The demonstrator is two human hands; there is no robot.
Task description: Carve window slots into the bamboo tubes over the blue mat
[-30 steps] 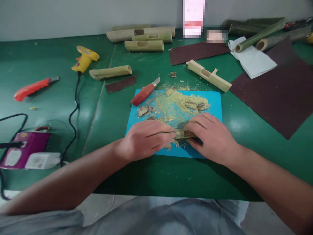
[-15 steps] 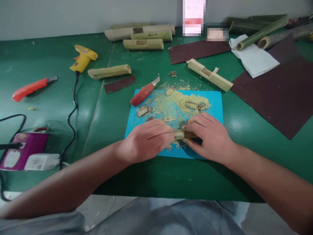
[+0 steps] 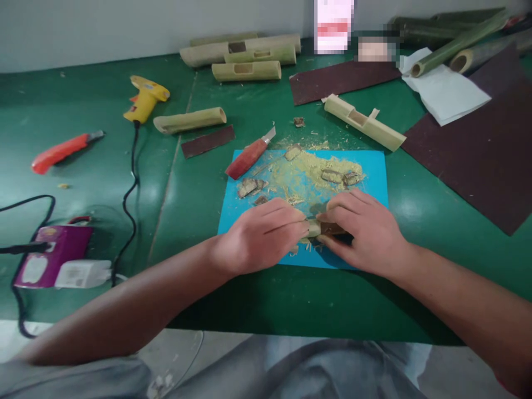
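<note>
My left hand and my right hand meet over the near edge of a blue cutting mat. Both are closed on a short pale bamboo piece that lies across the mat between them. A brown strip under my right fingers looks like sandpaper, mostly hidden. Yellow sawdust and small bamboo offcuts cover the mat's far half. A red-handled knife lies at the mat's far left corner.
On the green table: a yellow glue gun with black cord, an orange utility knife, a purple box, several bamboo tubes, a notched bamboo piece, dark sandpaper sheets, white paper.
My hands have drawn closer together over the bamboo piece, so less of it shows between them. The view has shifted slightly.
</note>
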